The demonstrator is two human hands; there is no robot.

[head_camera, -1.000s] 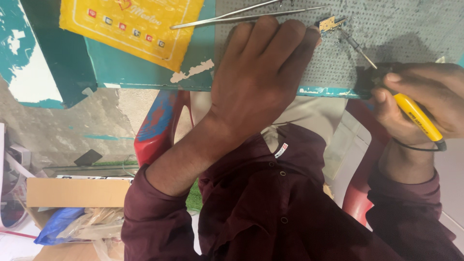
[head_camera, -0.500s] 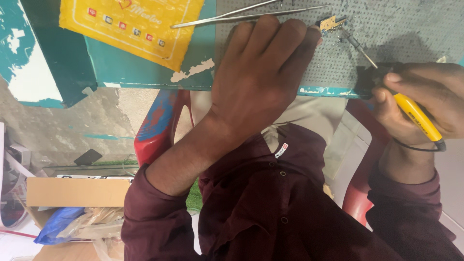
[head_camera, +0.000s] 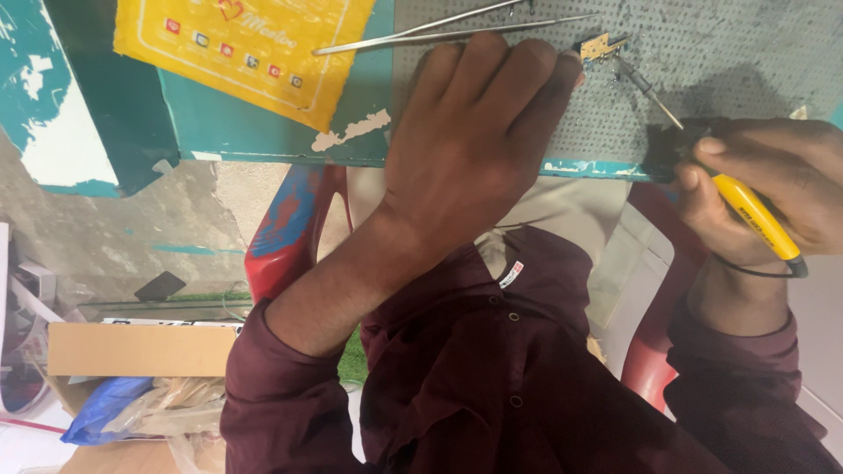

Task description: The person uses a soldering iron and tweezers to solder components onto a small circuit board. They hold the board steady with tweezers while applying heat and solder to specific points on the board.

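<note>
**Soldering iron tip meets small gold board on perforated mat**

Counter [head_camera: 263, 132] comes first by size: a teal-painted top with chipped patches showing white, running across the upper part of the head view. On its right half lies a grey perforated mat [head_camera: 746, 53], dotted with fine holes. On its left half sits a yellow printed card [head_camera: 237, 44] with a row of small coloured squares, one corner hanging toward the counter's edge. Below the counter are a red plastic chair [head_camera: 290, 228] and a brown cardboard box [head_camera: 140, 351] with blue and clear plastic bags at its side.

The left hand [head_camera: 465, 149] lies palm down on the mat, fingers together and stretched forward, their tips just beside the small board; whether they press on it I cannot tell. Above those fingers lies a pair of long metal tweezers [head_camera: 439, 26], slim and shiny, partly on the mat and partly on the teal paint.

The right hand [head_camera: 764, 193] is curled around a soldering iron [head_camera: 746, 206], pinching its yellow handle between thumb and fingers. The handle has a black collar near the front and a black cord leaving its rear end. Its thin dark metal shaft slants up and left across the mat to the small circuit board [head_camera: 601, 46].

That board is tiny, gold-coloured and roughly rectangular, lying flat on the mat near its upper edge, with the iron's tip at its right side.
</note>
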